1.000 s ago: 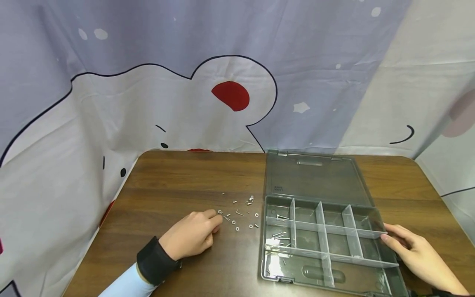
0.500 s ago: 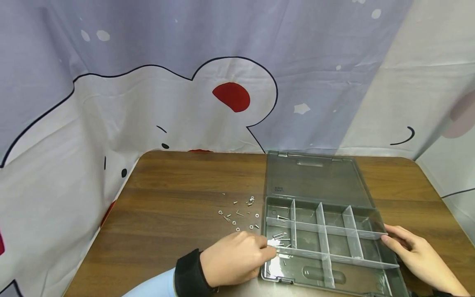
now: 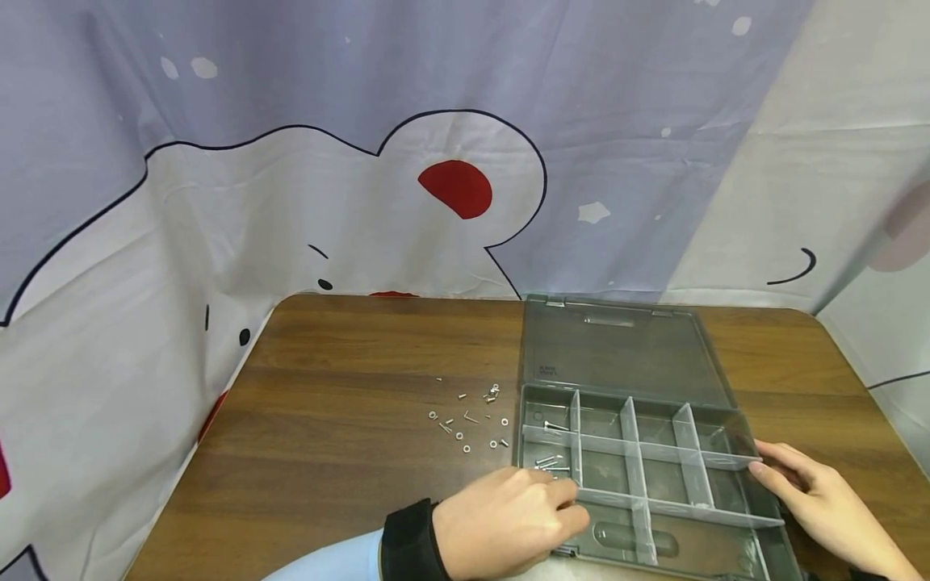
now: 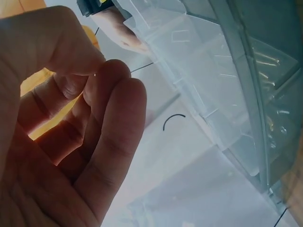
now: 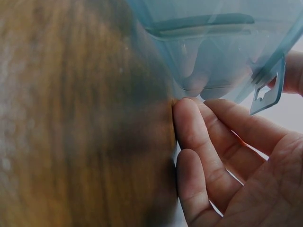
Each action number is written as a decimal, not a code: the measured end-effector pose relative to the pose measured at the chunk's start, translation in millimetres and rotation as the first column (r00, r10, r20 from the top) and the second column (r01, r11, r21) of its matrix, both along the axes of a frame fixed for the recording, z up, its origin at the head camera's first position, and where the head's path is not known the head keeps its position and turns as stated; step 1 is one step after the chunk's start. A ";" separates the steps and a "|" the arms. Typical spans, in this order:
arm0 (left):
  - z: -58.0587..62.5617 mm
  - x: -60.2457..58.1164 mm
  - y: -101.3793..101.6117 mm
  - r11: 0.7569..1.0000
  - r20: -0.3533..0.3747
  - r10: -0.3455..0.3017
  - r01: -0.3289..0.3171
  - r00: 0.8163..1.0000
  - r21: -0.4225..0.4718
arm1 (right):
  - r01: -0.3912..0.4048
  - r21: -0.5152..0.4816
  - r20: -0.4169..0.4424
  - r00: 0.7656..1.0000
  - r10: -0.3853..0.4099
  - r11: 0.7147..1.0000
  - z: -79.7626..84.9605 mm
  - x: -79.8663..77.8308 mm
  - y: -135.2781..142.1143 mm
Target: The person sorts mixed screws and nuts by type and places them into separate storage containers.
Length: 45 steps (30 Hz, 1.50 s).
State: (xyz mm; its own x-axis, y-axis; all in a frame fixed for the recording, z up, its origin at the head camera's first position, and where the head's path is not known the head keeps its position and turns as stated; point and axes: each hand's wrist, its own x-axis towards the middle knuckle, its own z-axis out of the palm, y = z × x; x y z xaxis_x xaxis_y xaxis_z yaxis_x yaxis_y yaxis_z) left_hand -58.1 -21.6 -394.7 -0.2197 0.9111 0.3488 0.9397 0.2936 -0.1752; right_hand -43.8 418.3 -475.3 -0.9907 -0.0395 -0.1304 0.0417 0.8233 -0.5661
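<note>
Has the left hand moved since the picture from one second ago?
Yes. Against the organizer box in the head view, the left hand has moved rightward and lower in frame, from the loose metal pieces to over the box's near left corner.

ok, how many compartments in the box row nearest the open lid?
4, left to right: far-left compartment, centre-left compartment, centre-right compartment, far-right compartment, the last nearest the right hand. None looks hidden.

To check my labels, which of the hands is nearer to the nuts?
Left. In the head view, the left hand is just below-right of the nuts; the right hand is across the box, at its right edge.
</note>
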 end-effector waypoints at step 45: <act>9.5 -38.9 -31.4 0.958 0.207 0.286 -0.274 0.935 -0.086 | -0.016 0.014 -0.038 0.999 0.016 1.000 0.7 1.3 -1.4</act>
State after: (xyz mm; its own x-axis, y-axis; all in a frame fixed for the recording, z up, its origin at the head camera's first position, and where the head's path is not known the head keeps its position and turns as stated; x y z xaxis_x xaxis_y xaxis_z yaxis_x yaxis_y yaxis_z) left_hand -97.0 -53.0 -385.2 -0.5329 0.8181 0.2163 0.8378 0.5460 -0.0009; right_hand -42.5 416.8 -474.6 -0.9942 -0.0536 -0.0936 0.0074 0.8316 -0.5553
